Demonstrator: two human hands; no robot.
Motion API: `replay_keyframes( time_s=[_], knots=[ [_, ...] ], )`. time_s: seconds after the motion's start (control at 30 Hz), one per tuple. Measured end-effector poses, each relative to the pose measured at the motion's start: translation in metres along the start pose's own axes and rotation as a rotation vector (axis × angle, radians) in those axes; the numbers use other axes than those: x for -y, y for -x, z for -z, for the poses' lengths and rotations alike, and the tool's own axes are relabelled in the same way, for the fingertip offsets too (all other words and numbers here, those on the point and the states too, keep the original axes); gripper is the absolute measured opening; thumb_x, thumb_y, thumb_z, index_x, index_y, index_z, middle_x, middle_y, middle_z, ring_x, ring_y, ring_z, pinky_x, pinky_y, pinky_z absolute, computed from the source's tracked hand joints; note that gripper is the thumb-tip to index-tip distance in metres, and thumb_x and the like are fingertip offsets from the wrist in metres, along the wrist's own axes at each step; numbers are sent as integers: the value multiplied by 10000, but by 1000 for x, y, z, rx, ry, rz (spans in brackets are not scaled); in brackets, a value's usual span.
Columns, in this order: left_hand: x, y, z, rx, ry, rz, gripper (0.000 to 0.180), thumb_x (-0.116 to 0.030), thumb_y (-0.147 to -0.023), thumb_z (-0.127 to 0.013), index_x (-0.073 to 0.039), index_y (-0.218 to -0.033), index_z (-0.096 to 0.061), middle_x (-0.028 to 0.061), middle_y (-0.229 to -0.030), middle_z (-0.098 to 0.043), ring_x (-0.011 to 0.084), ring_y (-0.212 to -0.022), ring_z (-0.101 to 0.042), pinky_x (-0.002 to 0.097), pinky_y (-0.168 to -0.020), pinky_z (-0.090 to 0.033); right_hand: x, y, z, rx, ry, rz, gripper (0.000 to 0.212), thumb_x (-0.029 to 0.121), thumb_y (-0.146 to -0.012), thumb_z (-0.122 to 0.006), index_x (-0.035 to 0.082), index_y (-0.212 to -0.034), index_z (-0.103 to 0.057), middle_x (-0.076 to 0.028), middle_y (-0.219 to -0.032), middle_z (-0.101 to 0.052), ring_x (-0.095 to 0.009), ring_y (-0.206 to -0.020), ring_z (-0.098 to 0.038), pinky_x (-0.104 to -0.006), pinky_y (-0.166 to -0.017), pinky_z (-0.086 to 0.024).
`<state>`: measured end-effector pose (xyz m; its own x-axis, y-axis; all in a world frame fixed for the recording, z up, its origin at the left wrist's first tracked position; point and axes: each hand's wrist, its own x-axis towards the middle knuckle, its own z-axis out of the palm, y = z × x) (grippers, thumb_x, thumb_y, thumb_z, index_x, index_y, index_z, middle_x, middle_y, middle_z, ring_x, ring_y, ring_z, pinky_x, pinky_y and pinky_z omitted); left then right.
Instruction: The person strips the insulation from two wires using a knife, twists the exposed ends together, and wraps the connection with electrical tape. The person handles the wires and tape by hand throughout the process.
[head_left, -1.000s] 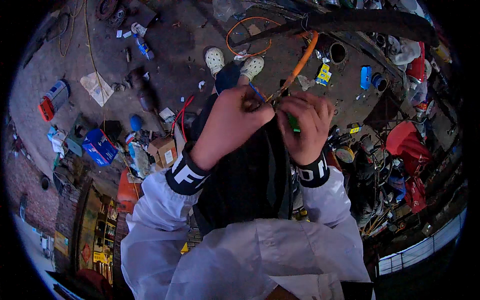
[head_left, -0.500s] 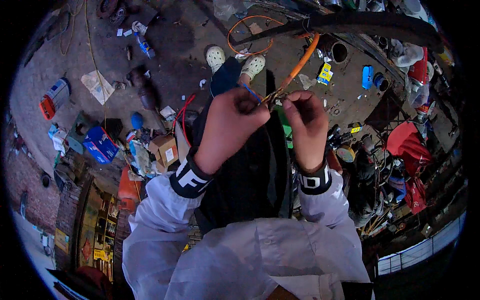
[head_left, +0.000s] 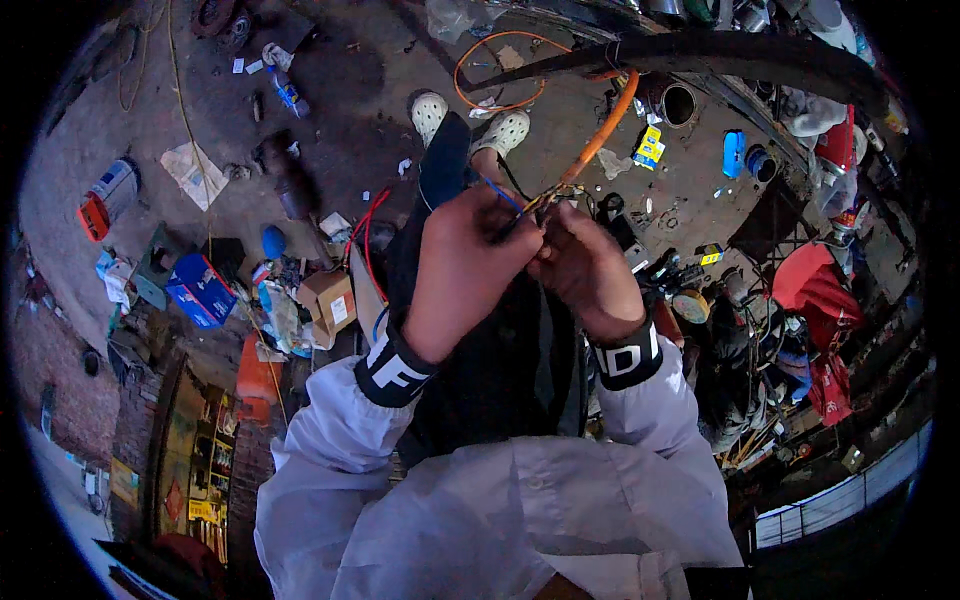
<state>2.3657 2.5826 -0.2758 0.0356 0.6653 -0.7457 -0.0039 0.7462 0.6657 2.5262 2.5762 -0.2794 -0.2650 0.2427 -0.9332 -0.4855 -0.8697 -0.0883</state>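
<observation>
An orange cable [head_left: 607, 125] comes down from the upper right and splits into thin coloured wires [head_left: 543, 200] between my hands. My left hand [head_left: 468, 258] is closed, thumb and fingers pinched on these wires; a blue wire [head_left: 500, 191] and a dark one stick out above its fingers. Close against it, my right hand [head_left: 590, 268] is also closed on the wires just below where the cable splits. Its fingertips meet those of the left hand, and the exact wire each one grips is partly hidden.
A thick black beam [head_left: 720, 58] crosses the upper right. Beyond my shoes [head_left: 505, 131] an orange cable loop [head_left: 459, 75] lies on the floor. A cardboard box [head_left: 328, 302] and a blue box [head_left: 200, 290] stand at left. Tools and a red cloth [head_left: 815, 280] clutter the right.
My right hand has moved left and down, turning inward until its fingers meet the left hand's. My left hand has shifted slightly, and a dark wire now shows above it.
</observation>
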Motion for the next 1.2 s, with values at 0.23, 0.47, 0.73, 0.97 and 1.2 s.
replay_keyframes(
  time_s=[0.23, 0.47, 0.73, 0.97, 1.2],
  knots=[
    [-1, -2, 4, 80, 100, 76, 139, -40, -807, -669, 31, -910, -610, 40, -780, -647, 55, -742, -598, 229, -629, -468, -6, -12, 18, 168, -154, -195, 315, 316, -926, -543, 111, -1165, -556, -8, -1085, -612, -148, -986, -561, -341, -880, -431],
    [0, 0, 5, 73, 230, 106, 135, -39, -811, -671, 34, -906, -610, 28, -788, -645, 44, -747, -591, 208, -625, -457, 3, -4, -8, 138, -214, -217, 206, 252, -915, -578, 118, -1072, -589, -9, -949, -613, -158, -897, -580, -322, -805, -461],
    [-7, 0, 8, 107, 142, 134, 93, -42, -829, -634, -19, -912, -596, -16, -737, -606, 33, -619, -521, 201, -537, -399, 1, -25, 6, 111, 34, 65, 150, 135, -868, -618, 43, -986, -612, -36, -888, -620, -130, -780, -561, -270, -713, -444],
    [2, -1, 13, 71, -71, 85, 119, -25, -811, -644, -21, -913, -582, -30, -655, -562, 22, -579, -492, 203, -510, -370, 33, -53, 12, 275, 293, -57, 173, 109, -840, -637, 15, -984, -613, -56, -869, -622, -131, -749, -567, -261, -664, -445],
    [8, 0, 11, -63, -235, -34, 155, -19, -803, -645, -14, -943, -578, -12, -651, -583, 25, -587, -508, 203, -523, -371, 34, -56, 3, 218, 405, -35, 211, 118, -862, -638, 6, -1035, -589, -61, -893, -618, -131, -750, -564, -256, -643, -437]
  ],
)
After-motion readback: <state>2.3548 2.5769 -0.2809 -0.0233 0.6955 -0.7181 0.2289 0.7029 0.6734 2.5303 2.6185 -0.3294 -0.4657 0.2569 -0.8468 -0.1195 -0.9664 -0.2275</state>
